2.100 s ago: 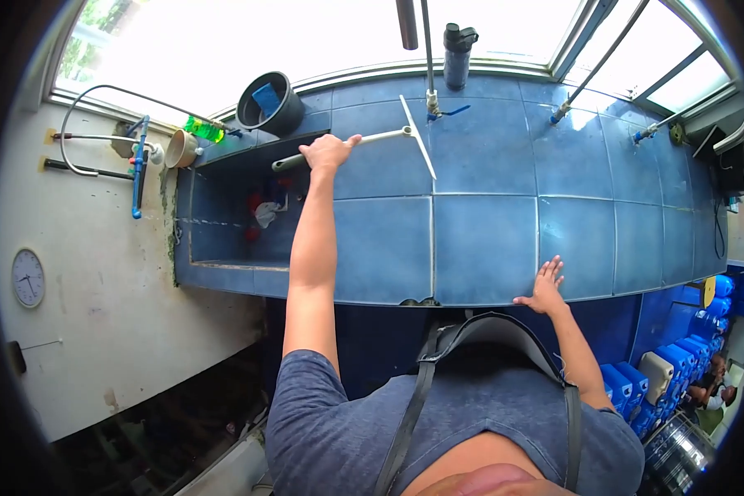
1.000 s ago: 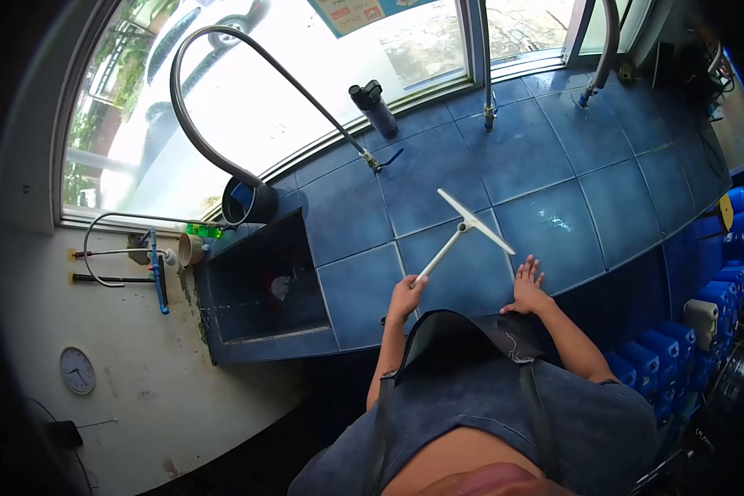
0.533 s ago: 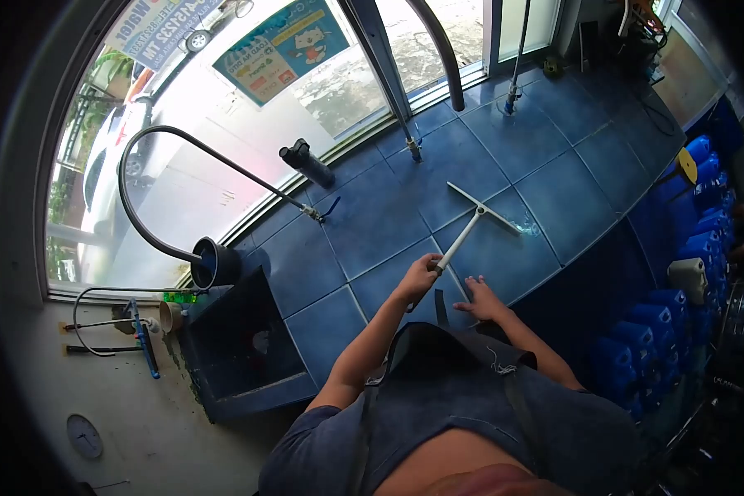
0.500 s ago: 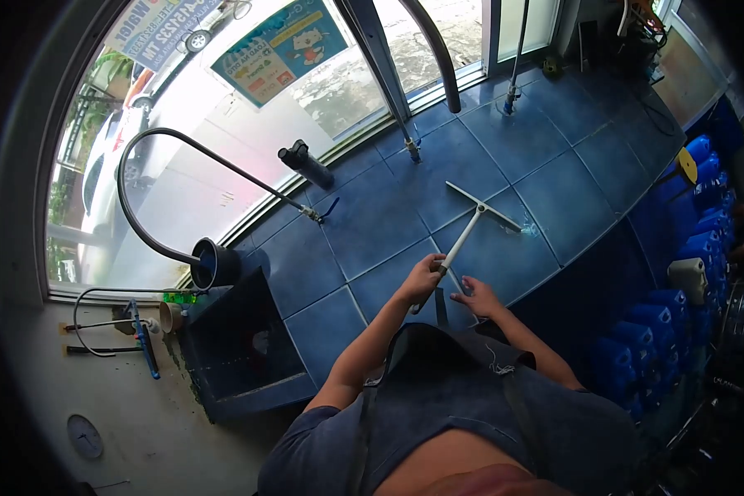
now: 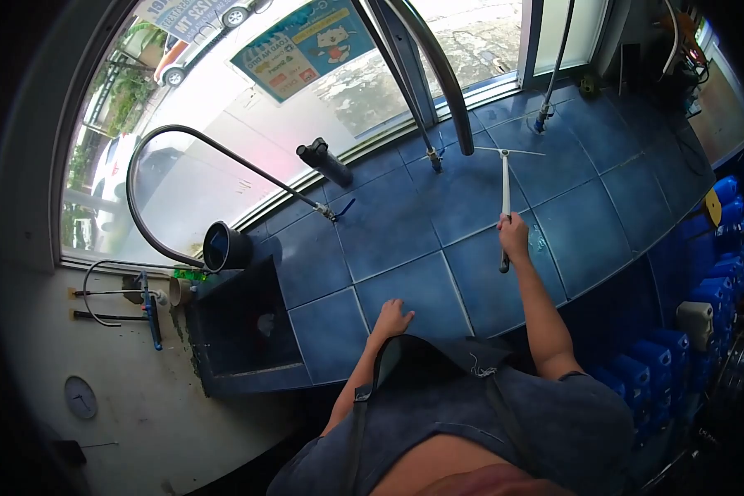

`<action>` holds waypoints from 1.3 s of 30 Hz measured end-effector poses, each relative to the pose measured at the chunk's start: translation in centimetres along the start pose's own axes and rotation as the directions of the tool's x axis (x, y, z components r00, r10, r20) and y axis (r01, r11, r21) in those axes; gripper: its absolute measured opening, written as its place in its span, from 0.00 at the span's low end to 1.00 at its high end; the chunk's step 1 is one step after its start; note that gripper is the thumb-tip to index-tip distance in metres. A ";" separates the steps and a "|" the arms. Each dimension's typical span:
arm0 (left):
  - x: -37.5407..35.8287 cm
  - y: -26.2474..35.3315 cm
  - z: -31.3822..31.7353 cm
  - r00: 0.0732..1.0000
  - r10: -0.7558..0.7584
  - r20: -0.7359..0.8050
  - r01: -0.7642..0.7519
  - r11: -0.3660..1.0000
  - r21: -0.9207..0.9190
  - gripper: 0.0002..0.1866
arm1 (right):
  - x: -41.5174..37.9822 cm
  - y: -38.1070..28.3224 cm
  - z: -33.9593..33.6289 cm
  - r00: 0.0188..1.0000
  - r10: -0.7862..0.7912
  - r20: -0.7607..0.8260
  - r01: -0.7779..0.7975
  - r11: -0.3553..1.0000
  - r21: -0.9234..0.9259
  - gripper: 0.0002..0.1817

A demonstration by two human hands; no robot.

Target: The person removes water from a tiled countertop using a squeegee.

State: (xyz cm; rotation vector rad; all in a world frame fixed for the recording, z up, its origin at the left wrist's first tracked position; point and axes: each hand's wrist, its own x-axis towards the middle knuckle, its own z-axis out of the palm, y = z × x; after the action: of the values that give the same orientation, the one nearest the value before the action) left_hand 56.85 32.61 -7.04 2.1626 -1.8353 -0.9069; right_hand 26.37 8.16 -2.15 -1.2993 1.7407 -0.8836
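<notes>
A white squeegee point(image 5: 506, 183) with a dark handle end is in my right hand point(image 5: 514, 235), its thin crossbar pointing away from me toward the window. My fingers wrap round its handle above the blue tiled counter point(image 5: 405, 298). At the counter's near edge, left of the squeegee, my left hand point(image 5: 394, 317) hovers or rests with its fingers loosely apart and holds nothing. A small wet patch point(image 5: 537, 240) shines on the tiles just right of my right hand.
Taps point(image 5: 435, 159) with tall pipes stand along the window. A black filter housing point(image 5: 326, 162), a dark bucket point(image 5: 226, 247) and a curved hose point(image 5: 132, 194) are at the left, near a sunken basin point(image 5: 244, 335). Blue jugs point(image 5: 649, 360) stand at the right.
The squeegee has passed from my left hand to my right hand and has moved away toward the window. My left hand has let go and drawn back to the left. The view has shifted slightly.
</notes>
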 end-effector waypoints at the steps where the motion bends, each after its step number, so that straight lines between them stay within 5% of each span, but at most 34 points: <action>1: -1.2 -1.6 -0.2 0.997 -0.073 0.010 0.073 0.997 0.023 0.27 | 2.8 0.0 -0.3 0.996 -0.087 0.028 0.088 0.995 -0.048 0.14; 7: -9.4 -7.7 -0.3 0.951 -0.304 0.052 0.307 0.950 -0.063 0.27 | 19.8 2.6 -1.4 0.927 -0.340 0.160 0.376 0.832 -0.409 0.13; 11: -12.6 -13.8 5.3 0.916 -0.372 0.154 0.383 0.923 -0.049 0.34 | 24.3 1.3 -3.2 0.956 -0.243 0.163 0.292 0.775 -0.560 0.21; 17: -12.0 -11.9 5.4 0.906 -0.329 0.266 0.361 0.929 -0.081 0.40 | 21.5 -0.3 -2.6 0.964 -0.092 0.251 0.229 0.769 -0.597 0.27; 27: -8.4 -8.1 0.1 0.882 -0.346 0.320 0.368 0.930 -0.010 0.41 | 3.3 -2.2 -1.0 0.966 0.163 0.202 -0.021 0.824 -0.566 0.30; 33: -7.8 -11.0 -3.9 0.867 -0.357 0.349 0.346 0.933 0.094 0.42 | 6.0 -7.3 -3.2 0.977 0.090 0.191 0.044 0.797 -0.602 0.28; 39: -5.6 -12.2 -7.5 0.865 -0.355 0.354 0.315 0.934 0.167 0.43 | 14.7 -3.8 0.0 0.993 0.031 0.112 0.041 0.809 -0.586 0.29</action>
State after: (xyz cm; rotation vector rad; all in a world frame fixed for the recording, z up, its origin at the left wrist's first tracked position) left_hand 70.79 38.81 -5.04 2.5746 -1.7099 -1.4232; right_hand 25.36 -6.99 -1.42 -1.7065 1.9963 -0.2442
